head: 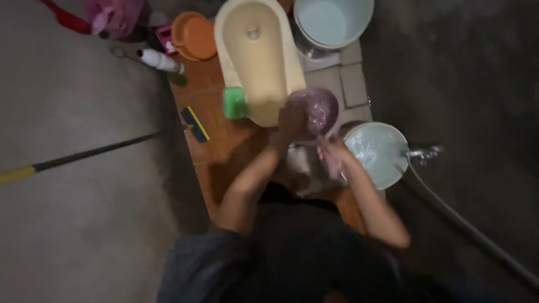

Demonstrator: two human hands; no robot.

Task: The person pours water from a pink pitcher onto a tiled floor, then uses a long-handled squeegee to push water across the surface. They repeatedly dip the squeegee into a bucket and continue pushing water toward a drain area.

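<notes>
I look straight down on a tiled floor. My left hand [292,120] grips the left rim of a purple bowl [320,109], held tilted above the floor. My right hand [331,152] is just below the bowl, touching its lower edge; the blur hides whether it holds anything. Right beside that hand sits a pale blue basin [382,151] with water in it. A cream squat toilet pan [258,56] lies just beyond the bowl.
A green sponge [234,102] and a dark scrub brush [194,124] lie on orange tiles. An orange bowl [195,35], a white bottle [160,60] and a pale bucket [333,21] stand farther off. A tap [424,152] with a hose is on the right. A long pole [78,157] crosses the grey floor at left.
</notes>
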